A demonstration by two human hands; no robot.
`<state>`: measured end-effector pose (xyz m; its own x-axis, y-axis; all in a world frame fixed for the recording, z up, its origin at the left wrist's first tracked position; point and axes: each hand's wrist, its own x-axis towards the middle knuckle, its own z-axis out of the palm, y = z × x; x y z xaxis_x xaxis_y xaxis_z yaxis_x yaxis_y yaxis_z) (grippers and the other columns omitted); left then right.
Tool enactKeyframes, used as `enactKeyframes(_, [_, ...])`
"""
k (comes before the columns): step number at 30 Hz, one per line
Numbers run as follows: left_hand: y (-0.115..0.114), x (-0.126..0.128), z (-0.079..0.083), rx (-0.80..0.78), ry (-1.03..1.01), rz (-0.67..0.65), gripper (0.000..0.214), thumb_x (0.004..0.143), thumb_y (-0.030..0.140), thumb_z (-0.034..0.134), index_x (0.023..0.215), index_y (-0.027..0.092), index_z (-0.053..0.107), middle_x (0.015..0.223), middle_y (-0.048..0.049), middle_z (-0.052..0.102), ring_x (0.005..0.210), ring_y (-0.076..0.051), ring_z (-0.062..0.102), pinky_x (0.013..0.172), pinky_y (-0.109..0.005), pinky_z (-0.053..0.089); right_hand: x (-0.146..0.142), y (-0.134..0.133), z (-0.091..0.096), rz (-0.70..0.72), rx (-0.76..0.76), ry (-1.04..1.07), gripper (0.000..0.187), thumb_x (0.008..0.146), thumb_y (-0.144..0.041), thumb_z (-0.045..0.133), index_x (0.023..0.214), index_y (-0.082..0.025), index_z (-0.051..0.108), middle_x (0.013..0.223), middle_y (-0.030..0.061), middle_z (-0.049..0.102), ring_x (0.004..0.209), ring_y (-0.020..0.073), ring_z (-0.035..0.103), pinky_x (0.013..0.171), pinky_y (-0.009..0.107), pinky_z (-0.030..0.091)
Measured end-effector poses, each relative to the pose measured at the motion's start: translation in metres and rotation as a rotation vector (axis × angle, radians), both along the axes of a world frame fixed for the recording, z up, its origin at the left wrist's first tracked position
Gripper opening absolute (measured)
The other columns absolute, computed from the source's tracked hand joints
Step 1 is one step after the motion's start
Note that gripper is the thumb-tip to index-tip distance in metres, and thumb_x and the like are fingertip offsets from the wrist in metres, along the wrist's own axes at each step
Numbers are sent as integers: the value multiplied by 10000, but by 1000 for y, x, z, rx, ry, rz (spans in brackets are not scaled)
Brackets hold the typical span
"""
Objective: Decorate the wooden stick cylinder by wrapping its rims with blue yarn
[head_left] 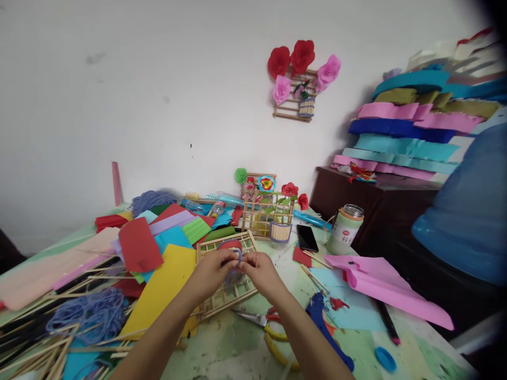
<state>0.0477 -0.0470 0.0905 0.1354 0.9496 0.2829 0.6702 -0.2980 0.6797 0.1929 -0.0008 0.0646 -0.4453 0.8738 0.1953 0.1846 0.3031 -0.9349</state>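
Observation:
My left hand (212,272) and my right hand (259,272) meet fingertip to fingertip above a wooden stick lattice frame (227,293) lying on the table. Both pinch a small piece of blue-purple yarn or paper (236,257) between them; I cannot make out exactly what it is. A red strip (230,245) sits on the frame just behind my fingers. Scissors with red and yellow handles (263,319) lie under my right wrist.
Coloured foam sheets (166,248), purple yarn (89,314) and wooden sticks (43,353) cover the left. A finished flower frame (269,208), phone (307,237), jar (344,229) and pink paper (388,287) lie to the right. Stacked crepe paper (412,132) rests on a dark cabinet (380,203).

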Motion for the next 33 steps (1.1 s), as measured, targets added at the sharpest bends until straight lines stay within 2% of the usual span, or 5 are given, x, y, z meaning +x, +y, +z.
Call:
enactKeyframes(6, [-12, 14, 1, 26, 289, 206, 243, 833, 286, 428, 749, 181, 631, 789, -79, 666, 773, -227, 586, 629, -274, 343, -3, 2, -1, -177, -71, 133, 162, 647, -213, 505, 498, -151, 515, 462, -28, 469, 471, 73, 373, 487, 192, 259])
enactKeyframes(15, [-22, 36, -5, -11, 442, 118, 270, 857, 270, 384, 775, 186, 627, 786, -80, 671, 755, -211, 599, 607, -272, 344, 1, -2, 6, -44, -474, 458, 255, 629, -392, 523, 712, -154, 484, 481, -85, 394, 341, 11, 165, 360, 178, 91])
enactKeyframes(21, [-10, 11, 4, 131, 142, 320, 374, 881, 397, 311, 725, 175, 569, 743, -60, 613, 742, -206, 549, 642, -290, 367, 2, -8, 14, 59, -497, 444, 244, 614, -360, 599, 658, -155, 475, 431, -93, 378, 326, 2, 175, 362, 174, 73])
enactKeyframes(26, [-2, 12, -7, -30, -230, 93, 309, 836, 394, 379, 732, 169, 563, 748, -33, 598, 731, -181, 533, 672, -280, 395, 0, -11, 13, 106, -371, 303, 204, 687, -334, 541, 617, -159, 462, 429, -79, 395, 336, 16, 211, 364, 177, 129])
enactKeyframes(33, [-1, 16, -14, -248, -609, 17, 319, 752, 460, 516, 761, 147, 575, 553, 47, 458, 464, -81, 349, 441, -189, 260, -1, -1, 2, 23, -52, 49, 184, 748, -232, 465, 590, -148, 510, 459, -45, 439, 428, 58, 358, 456, 179, 280])
